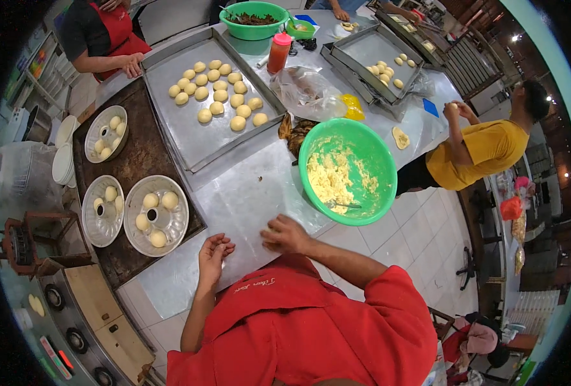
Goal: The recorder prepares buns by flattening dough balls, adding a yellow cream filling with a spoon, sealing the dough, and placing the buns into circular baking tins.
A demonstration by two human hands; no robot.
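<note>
At the near edge of the metal table [250, 186], my left hand [214, 252] is loosely curled with thumb and fingers apart, nothing seen in it. To its right, my right hand [286, 235] bends over the tabletop with fingers spread and lowered; its palm side is hidden. Ahead and to the right stands a green basin [384, 154] with a crumbly pale yellow mixture [329, 177] and a fork [344, 205]. Nearest my left hand is a fluted ring pan [180, 228] holding several dough balls [158, 238]. Two similar pans [100, 230] [92, 138] share the dark baking tray [131, 170].
A large metal tray [169, 128] with rows of dough balls lies ahead. Beyond the basin are a plastic bag [308, 93], a red squeeze bottle [279, 53], stacked trays [362, 48] and flattened dough [400, 137]. Co-workers stand at the far left and right [481, 154].
</note>
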